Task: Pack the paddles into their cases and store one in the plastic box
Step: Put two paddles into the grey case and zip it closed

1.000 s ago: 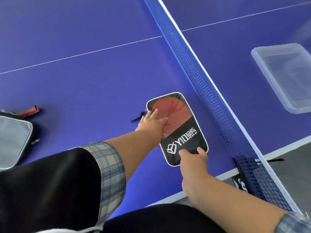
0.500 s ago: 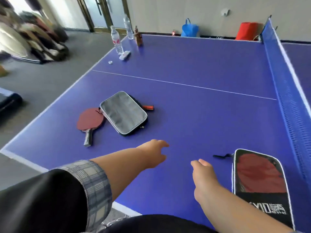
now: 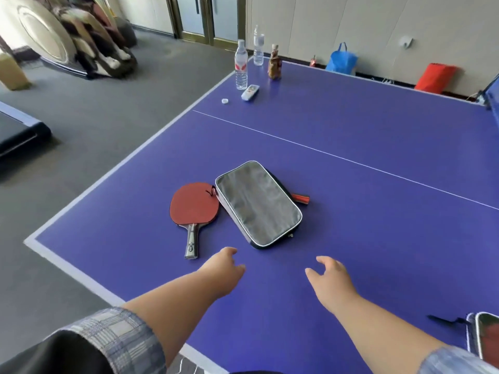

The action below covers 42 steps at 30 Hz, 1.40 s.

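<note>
A red paddle [image 3: 195,207] lies flat on the blue table, its handle pointing toward me. Right beside it rests a grey rectangular case [image 3: 258,203] with a red-and-black tab sticking out from under its far right edge. My left hand [image 3: 223,268] hovers open just below the paddle handle and the case. My right hand [image 3: 330,276] floats open to the right, below the case, holding nothing. At the bottom right edge, a corner of the black-and-red paddle case [image 3: 484,336] shows, with its zip cord trailing left. The plastic box is out of view.
Two water bottles [image 3: 241,67], a brown bottle [image 3: 274,64], a white remote [image 3: 250,92] and a cap stand at the table's far left corner. Blue [image 3: 342,61] and red [image 3: 434,76] bags sit by the wall. The table edge [image 3: 81,195] runs along the left.
The view swung left from the black-and-red case by the net to the grey case and loose paddle. Both hands left the black-and-red case and now reach toward the grey one.
</note>
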Tool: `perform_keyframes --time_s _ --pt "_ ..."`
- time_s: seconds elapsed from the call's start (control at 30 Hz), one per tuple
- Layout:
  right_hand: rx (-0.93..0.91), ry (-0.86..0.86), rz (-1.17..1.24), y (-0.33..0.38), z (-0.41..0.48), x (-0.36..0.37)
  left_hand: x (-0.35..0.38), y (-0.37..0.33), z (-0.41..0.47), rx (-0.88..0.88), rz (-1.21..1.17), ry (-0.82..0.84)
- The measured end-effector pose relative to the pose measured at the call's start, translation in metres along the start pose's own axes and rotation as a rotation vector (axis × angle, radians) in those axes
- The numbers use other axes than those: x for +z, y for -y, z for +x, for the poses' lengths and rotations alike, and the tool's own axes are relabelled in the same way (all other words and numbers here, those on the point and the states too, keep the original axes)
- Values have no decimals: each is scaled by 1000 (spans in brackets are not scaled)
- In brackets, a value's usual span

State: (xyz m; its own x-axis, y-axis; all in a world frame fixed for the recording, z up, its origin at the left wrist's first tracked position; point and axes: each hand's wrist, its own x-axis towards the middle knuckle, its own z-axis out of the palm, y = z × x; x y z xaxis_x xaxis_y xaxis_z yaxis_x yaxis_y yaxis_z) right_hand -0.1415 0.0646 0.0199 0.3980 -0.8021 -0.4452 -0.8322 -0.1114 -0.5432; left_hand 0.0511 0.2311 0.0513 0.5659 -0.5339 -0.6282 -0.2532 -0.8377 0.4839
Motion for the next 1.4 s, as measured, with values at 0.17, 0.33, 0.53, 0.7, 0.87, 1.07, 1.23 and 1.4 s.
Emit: perform_keyframes --time_s 0.17,0.33,0.53,0.7,0.87,1.07,1.23,1.4 --pt "39 -102 81 61 59 7 -30 13 47 -34 -126 27" --pt "56 -169 158 113 112 18 -47 1 102 -17 -202 47" --pt "110 15 86 125 148 35 -36 -19 148 -100 -484 41" --pt "105 32 121 122 144 44 -25 -23 154 -123 -702 -20" --pt "120 -81 245 105 112 52 -18 -22 142 -97 -672 -62" --pt "233 -163 361 62 62 38 5 -27 103 15 -515 3" --pt "242 -174 396 -3 7 6 49 -43 52 10 -401 120" --pt "247 -146 411 -79 -50 -22 107 -63 10 43 -261 222"
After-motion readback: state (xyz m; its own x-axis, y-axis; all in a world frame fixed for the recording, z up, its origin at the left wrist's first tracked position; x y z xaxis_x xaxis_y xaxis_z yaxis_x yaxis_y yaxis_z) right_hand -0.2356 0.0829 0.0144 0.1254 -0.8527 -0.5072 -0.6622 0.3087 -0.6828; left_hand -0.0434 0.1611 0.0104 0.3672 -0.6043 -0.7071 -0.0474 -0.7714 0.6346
